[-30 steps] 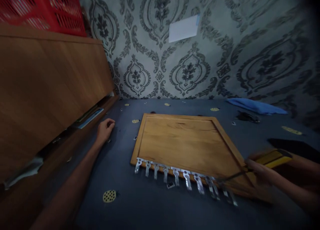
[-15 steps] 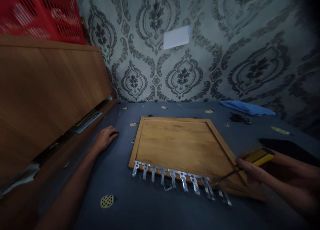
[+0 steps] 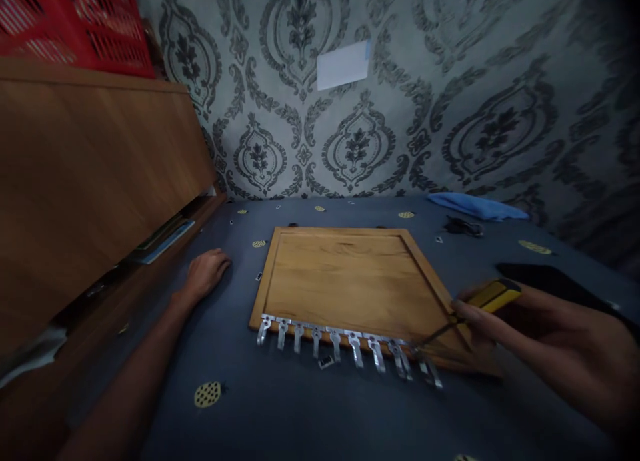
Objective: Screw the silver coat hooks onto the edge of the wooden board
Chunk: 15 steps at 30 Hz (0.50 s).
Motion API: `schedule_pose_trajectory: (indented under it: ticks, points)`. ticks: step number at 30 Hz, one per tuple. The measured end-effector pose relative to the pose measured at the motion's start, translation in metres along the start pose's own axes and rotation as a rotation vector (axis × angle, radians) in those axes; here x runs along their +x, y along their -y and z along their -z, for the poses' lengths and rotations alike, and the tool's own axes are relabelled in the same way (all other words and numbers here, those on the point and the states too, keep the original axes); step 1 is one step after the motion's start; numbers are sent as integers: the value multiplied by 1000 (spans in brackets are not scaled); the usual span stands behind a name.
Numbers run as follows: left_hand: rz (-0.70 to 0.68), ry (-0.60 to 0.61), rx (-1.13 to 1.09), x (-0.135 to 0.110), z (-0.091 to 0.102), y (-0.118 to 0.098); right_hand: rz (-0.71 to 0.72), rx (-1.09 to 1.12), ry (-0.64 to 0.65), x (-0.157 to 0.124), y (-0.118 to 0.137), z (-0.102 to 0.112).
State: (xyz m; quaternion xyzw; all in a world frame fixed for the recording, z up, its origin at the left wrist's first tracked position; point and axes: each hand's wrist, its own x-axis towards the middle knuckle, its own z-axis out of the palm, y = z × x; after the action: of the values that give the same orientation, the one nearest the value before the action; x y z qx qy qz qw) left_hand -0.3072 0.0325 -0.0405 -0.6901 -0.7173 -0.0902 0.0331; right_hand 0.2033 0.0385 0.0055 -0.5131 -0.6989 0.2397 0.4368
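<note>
Holds a yellow-and-black-handled screwdriver (image 3: 495, 296) in the right hand (image 3: 560, 341), fingers wrapped around the handle, above the near right part of a framed wooden panel (image 3: 340, 274). Slants the shaft down to the left, tip at or just above the right end of a metal clip strip (image 3: 355, 347); too blurred for telling contact from a slight gap.

Rests the left hand (image 3: 207, 272) on the pineapple-print cover (image 3: 280, 407), left of the panel and apart from it, fingers loosely curled and close together. Cannot tell about anything under the palm.

Flat on the cover, mid-scene: the panel, with clips jutting out past its near edge. Looks stiff and fairly heavy, probably prone to sliding under a sideways push; best steadied by the raised frame at left or right. In the strip, thin, slick, perhaps springy metal, likely bendable at the tongues; better held by the flat band.

Farther right, a blue cloth (image 3: 480, 206) and, nearer, a black flat item (image 3: 550, 284).
</note>
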Motion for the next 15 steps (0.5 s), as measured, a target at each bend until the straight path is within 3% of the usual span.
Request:
schedule_pose_trajectory:
  ticks: [7,15]
  points:
    - [54,-65,-70,0,4,6,-25,123,69,-6,28,2]
    - [-22,-115,-311,4,12,2,8,268,114,-10,19,-1]
